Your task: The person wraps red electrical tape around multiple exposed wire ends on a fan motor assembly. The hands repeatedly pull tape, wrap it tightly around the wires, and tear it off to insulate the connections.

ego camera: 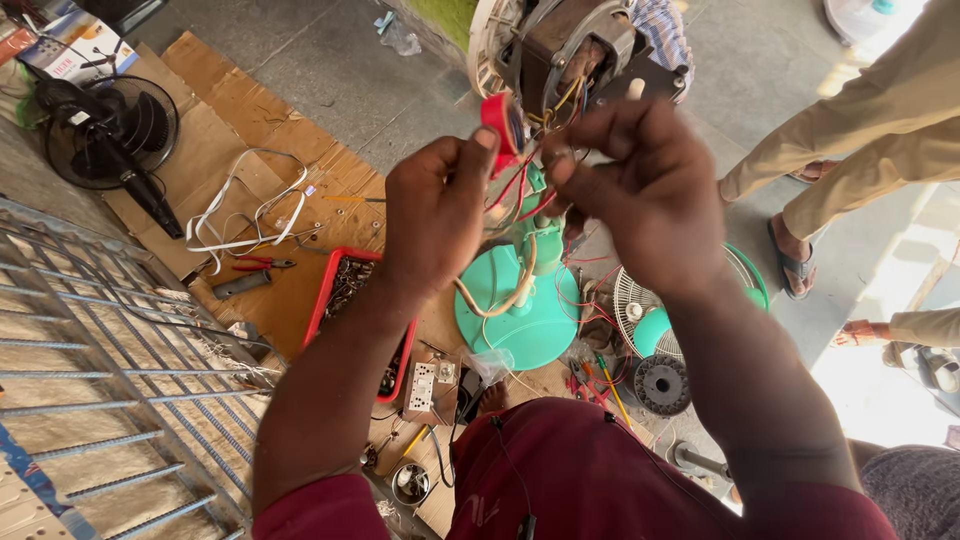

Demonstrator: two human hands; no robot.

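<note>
In the head view, a red tape roll (500,125) is pinched in the left hand (435,215) fingers, while thin wires (553,150) are gripped by the right hand (645,190), just below a fan motor (560,45). Beneath, flattened cardboard (260,110) is spread over a grey concrete floor (330,60), with a red tray (350,290) at left.

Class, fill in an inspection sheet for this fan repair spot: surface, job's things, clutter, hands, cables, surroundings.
Surface: cardboard sheets laid on a concrete floor.
Job's things: red part and thin wires at the fan motor; green fan base below.
Clutter: red tray of small parts, pliers, socket box, fan grille.
Hands: left hand pinches the red part; right hand pinches wires.
Cables: white cable looped on the cardboard.
Surroundings: black fan, metal grate, another person's legs.
</note>
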